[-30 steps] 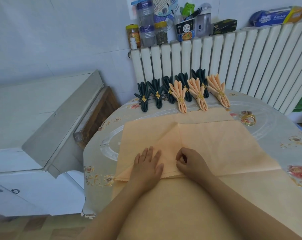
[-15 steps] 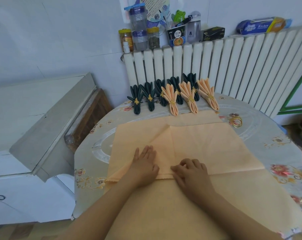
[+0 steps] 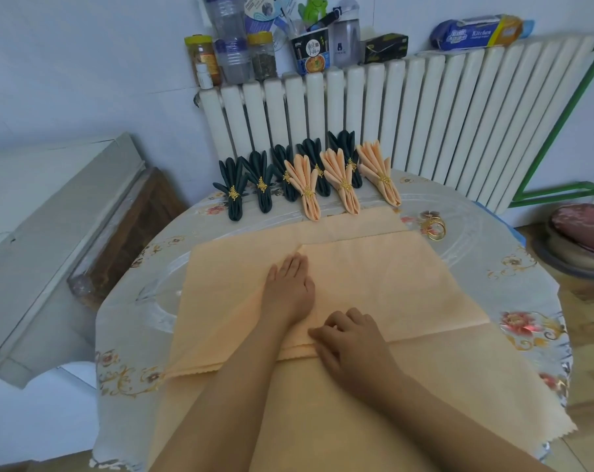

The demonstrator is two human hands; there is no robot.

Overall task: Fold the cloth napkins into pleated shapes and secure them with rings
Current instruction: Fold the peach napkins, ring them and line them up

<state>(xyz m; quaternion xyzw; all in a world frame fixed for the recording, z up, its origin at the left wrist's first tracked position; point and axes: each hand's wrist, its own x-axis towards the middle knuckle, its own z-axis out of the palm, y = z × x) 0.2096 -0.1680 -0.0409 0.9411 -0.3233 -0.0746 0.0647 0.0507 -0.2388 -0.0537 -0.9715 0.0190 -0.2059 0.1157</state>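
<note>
Sliding up the crease, the left hand now lies flat and released on the peach napkin mid-tabletop, while the right hand pins its near edge, fingers curled, at 6 o'clock. Pleating looks next; spare rings wait at 2 o'clock.

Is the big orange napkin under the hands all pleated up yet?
No. The orange napkin lies mostly flat with one fold, the left hand pressing it; no ring on it.
</note>
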